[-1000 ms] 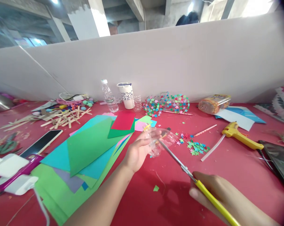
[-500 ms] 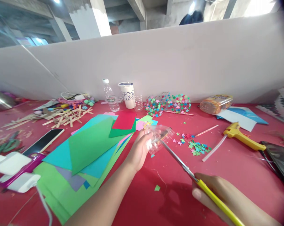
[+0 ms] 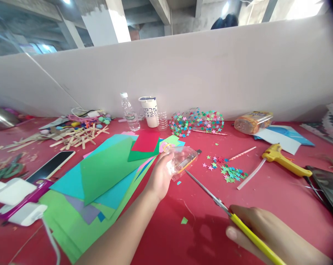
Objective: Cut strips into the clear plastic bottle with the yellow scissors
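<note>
My left hand (image 3: pixel 159 176) is closed around a piece of clear plastic (image 3: pixel 180 156), which looks like part of a cut bottle. A slim yellow and dark object (image 3: pixel 190 162) shows through it and pokes out at its right side; whether it lies behind or inside I cannot tell. In my right hand (image 3: pixel 254 224) is a pair of scissors (image 3: pixel 207 190) with yellow handles. Their blades look closed, the tips pointing at the plastic's lower right edge, a little apart from it. A small green paper scrap (image 3: pixel 184 220) lies on the red table below.
Coloured paper sheets (image 3: pixel 108 169) spread out on the left. Behind stand a water bottle (image 3: pixel 130 114), a cup (image 3: pixel 150 112) and clear plastic covered with stars (image 3: pixel 205 119). Loose stars (image 3: pixel 232 172) and a yellow glue gun (image 3: pixel 287 162) with its cord lie right. A phone (image 3: pixel 52 165) lies left.
The scissors' tips have come away from the plastic, slightly down and left. My left hand has tilted the plastic, so more of the yellow and dark object shows.
</note>
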The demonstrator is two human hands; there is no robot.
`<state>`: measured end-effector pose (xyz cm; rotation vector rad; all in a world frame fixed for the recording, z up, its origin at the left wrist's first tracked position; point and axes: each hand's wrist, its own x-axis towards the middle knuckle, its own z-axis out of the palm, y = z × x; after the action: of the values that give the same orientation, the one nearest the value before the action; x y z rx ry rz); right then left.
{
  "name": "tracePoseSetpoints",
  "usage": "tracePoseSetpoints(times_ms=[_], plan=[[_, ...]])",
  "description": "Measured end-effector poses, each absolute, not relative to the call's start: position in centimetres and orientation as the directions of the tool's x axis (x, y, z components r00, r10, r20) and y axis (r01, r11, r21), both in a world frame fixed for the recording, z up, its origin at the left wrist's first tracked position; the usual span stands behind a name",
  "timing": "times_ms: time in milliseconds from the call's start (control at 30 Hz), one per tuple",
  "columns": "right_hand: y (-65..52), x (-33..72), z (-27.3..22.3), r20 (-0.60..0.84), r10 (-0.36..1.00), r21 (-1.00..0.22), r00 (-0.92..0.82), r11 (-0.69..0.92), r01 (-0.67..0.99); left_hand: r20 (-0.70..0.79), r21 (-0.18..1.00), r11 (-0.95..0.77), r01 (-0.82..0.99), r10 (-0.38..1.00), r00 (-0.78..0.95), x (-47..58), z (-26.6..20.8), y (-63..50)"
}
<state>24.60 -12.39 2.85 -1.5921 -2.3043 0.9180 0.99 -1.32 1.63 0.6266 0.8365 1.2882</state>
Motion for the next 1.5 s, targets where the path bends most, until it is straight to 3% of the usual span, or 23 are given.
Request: tracePoseSetpoints(times_ms=[167, 300, 367, 433, 567, 667, 800, 867, 933, 1067, 1300, 1500], plan=[[-12.3, 24.3, 2.9, -0.155, 0.913, -0.594, -0.378, 0.219, 0.774, -0.102, 0.785, 0.16, -0.599, 0.986, 0.13, 1.0, 1.1, -1.3], [-12.9, 24.9, 1.7, -0.116, 0.956, -0.714, -0.269, 0.108, 0.692, -0.051, 0.816, 0.161, -0.555, 0.977, 0.209, 1.2, 1.0, -1.5], [-12.6, 25.7, 0.4, -0.233, 0.955, -0.823, -0.183, -0.094, 0.56, -0.044, 0.841, 0.148, -0.521, 0.977, 0.207, 1.1, 1.1, -1.7], [-12.0, 26.4, -1.0, -0.408, 0.858, -0.874, -0.311, -0.269, 0.405, -0.032, 0.866, 0.121, -0.485, 0.982, 0.188, 1.1, 1.3, -1.7], [-11.1, 26.9, -2.3, -0.439, 0.825, -0.879, -0.355, -0.313, 0.36, 0.007, 0.89, 0.078, -0.45, 0.983, 0.184, 1.1, 1.5, -1.8], [-12.1, 26.2, -1.5, -0.403, 0.865, -0.889, -0.3, -0.291, 0.355, 0.008, 0.885, 0.081, -0.458, 0.982, 0.191, 1.0, 1.4, -1.7], [-13.1, 24.5, 0.7, -0.312, 0.933, -0.794, -0.182, -0.15, 0.589, -0.032, 0.887, 0.123, -0.445, 0.978, 0.206, 0.8, 1.3, -1.8], [-12.9, 23.9, 1.8, -0.208, 0.94, -0.714, -0.271, 0.043, 0.699, -0.043, 0.898, 0.127, -0.422, 0.978, 0.203, 0.8, 1.3, -1.9], [-12.5, 23.6, 2.5, -0.188, 0.924, -0.643, -0.332, 0.139, 0.753, -0.06, 0.907, 0.136, -0.398, 0.978, 0.199, 0.8, 1.4, -2.0], [-12.2, 23.5, 2.8, -0.187, 0.932, -0.583, -0.31, 0.149, 0.799, -0.094, 0.898, 0.177, -0.402, 0.971, 0.218, 0.8, 1.5, -2.0], [-12.4, 23.4, 3.0, -0.156, 0.935, -0.602, -0.318, 0.165, 0.781, -0.088, 0.924, 0.155, -0.35, 0.976, 0.198, 0.9, 1.3, -2.0], [-13.2, 24.2, 2.0, -0.098, 0.959, -0.746, -0.267, 0.107, 0.657, 0.022, 0.984, -0.009, -0.176, 0.997, 0.075, 1.2, 1.2, -2.0]])
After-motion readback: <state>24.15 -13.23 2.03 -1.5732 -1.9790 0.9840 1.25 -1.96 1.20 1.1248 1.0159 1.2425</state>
